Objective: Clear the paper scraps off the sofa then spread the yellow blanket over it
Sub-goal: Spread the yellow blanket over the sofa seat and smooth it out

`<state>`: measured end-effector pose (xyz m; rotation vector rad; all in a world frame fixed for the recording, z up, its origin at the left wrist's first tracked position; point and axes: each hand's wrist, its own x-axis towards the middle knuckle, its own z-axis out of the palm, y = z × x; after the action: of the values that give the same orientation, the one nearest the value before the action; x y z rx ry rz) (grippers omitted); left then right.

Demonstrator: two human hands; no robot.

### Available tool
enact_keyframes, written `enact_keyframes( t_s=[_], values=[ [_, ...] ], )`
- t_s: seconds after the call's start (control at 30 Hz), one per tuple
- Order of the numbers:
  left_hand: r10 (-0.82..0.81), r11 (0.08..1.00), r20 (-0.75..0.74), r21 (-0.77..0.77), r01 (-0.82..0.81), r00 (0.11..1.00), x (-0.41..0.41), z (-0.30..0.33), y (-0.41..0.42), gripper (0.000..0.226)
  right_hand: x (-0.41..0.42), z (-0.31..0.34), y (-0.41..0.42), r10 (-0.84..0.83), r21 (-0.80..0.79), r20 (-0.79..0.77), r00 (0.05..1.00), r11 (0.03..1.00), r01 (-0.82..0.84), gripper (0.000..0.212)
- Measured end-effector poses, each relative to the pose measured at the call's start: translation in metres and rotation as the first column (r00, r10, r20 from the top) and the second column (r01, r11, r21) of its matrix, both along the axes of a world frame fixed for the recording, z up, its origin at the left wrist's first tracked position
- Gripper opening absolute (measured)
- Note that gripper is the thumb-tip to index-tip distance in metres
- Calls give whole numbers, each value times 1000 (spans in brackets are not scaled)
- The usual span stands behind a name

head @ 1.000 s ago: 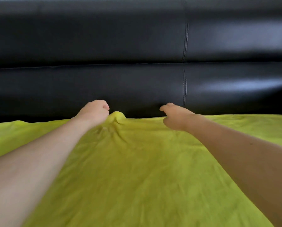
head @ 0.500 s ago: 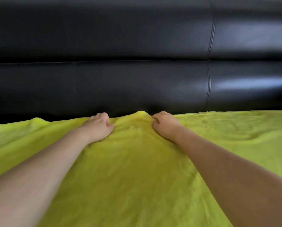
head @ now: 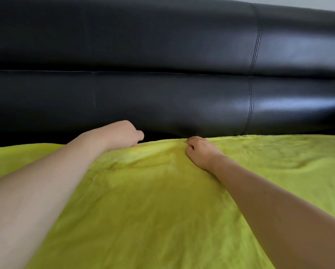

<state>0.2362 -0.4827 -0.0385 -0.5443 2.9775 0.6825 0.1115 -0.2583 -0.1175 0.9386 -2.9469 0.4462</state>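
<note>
Fuzzy yellow blanket (head: pixel 162 210), glossy black sofa (head: pixel 143 55)

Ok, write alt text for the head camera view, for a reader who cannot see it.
Two bare arms reach over a yellow blanket spread on a black leather sofa. The right hand grips the blanket's far edge near the backrest, while the left hand, fingers curled, is at that edge beside it.

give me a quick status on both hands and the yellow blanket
Left hand at the yellow fleece blanket's back edge, grip unclear. Right hand grips that edge. Blanket covers the seat up to the black leather sofa backrest. No paper scraps in view.
</note>
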Motion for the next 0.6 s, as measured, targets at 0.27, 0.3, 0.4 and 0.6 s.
enact_keyframes(
  t_s=[0.27, 0.3, 0.4, 0.6],
  values=[
    [-125, 992, 240, 0, 129, 963, -12, -14, 7, 21, 4, -1, 0, -30, -28, -1, 1000, 999, 30, 43],
    [-151, 989, 250, 29, 148, 957, -11, -12, 7, 21, 3, -1, 0, -30, -31, 2, 1000, 999, 30, 44],
    [-169, 984, 267, 107, 145, 949, -10, -7, 6, 21, 2, -2, 0, -28, -50, 10, 1000, 998, 29, 43],
    [-191, 980, 384, 131, 151, 903, -9, 1, 13, 31, 3, 0, -1, -99, -94, 50, 994, 990, 103, 53]
  ],
)
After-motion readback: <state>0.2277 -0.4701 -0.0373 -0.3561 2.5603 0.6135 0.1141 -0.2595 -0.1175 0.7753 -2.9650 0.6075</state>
